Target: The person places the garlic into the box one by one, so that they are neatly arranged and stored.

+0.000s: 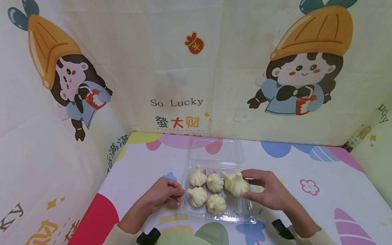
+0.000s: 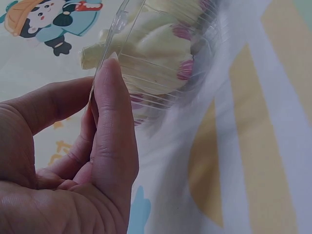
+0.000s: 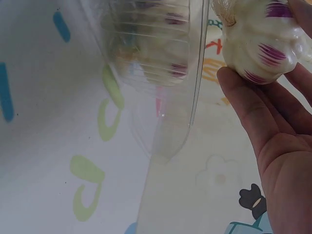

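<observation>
A clear plastic clamshell container (image 1: pixel 214 217) lies open on the table with several garlic bulbs (image 1: pixel 216 205) in it. My left hand (image 1: pixel 163 195) pinches the container's left rim between thumb and fingers, as the left wrist view shows. My right hand (image 1: pixel 267 190) holds a garlic bulb (image 1: pixel 239 185) over the right part of the container, its stem pointing up. Another bulb (image 1: pixel 227 177) shows partly behind it. In the right wrist view the held bulb (image 3: pixel 261 41) has purple streaks and dangling roots, and sits above the container's rim.
The container's hinged lid (image 1: pixel 214 149) lies folded back towards the printed cloth backdrop (image 1: pixel 226 85). Beneath everything is a white tablecloth (image 1: pixel 294 173) with coloured shapes. Cloth walls stand on the left and right.
</observation>
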`<act>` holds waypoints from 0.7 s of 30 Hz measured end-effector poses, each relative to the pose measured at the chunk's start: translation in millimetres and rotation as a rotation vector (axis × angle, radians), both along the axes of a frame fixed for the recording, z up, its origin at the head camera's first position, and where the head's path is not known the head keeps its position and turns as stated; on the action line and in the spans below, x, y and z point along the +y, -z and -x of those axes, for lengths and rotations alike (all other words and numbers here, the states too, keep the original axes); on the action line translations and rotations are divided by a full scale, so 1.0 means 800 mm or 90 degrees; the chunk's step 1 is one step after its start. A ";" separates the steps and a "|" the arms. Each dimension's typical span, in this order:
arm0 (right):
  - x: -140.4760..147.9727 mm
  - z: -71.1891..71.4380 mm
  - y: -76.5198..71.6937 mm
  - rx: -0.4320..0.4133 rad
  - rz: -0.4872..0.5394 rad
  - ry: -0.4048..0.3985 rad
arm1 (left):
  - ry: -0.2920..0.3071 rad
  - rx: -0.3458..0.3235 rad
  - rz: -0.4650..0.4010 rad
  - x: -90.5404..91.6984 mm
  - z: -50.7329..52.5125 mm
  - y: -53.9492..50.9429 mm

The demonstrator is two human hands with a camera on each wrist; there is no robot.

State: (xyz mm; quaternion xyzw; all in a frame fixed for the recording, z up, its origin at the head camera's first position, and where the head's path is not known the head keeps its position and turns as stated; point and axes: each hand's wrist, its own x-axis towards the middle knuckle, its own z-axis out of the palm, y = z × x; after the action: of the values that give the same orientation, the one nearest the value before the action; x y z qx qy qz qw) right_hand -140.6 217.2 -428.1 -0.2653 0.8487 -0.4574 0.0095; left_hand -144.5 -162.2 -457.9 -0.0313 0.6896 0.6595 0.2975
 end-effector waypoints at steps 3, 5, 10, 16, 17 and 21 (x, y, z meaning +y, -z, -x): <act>-0.001 -0.001 0.003 0.010 0.007 -0.016 | -0.002 0.000 0.003 -0.001 0.000 0.001; -0.001 -0.002 0.005 0.011 0.006 -0.022 | -0.003 0.001 0.004 -0.001 0.000 0.001; -0.001 -0.005 0.008 0.004 -0.004 -0.025 | -0.002 0.000 0.003 0.000 0.000 0.001; -0.001 -0.008 0.014 0.033 -0.011 -0.033 | -0.003 0.000 0.003 0.000 0.001 0.002; -0.001 -0.008 0.015 0.036 -0.010 -0.034 | -0.003 0.000 0.002 0.000 0.001 0.002; 0.000 -0.008 0.019 0.049 -0.010 -0.041 | -0.001 -0.001 0.001 0.000 0.001 0.002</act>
State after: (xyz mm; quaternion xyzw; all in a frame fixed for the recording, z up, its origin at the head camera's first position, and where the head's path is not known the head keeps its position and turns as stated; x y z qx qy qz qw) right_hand -134.0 217.1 -443.1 -0.3095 0.8431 -0.4397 -0.0063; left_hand -145.6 -162.5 -459.6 -0.0327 0.6898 0.6593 0.2972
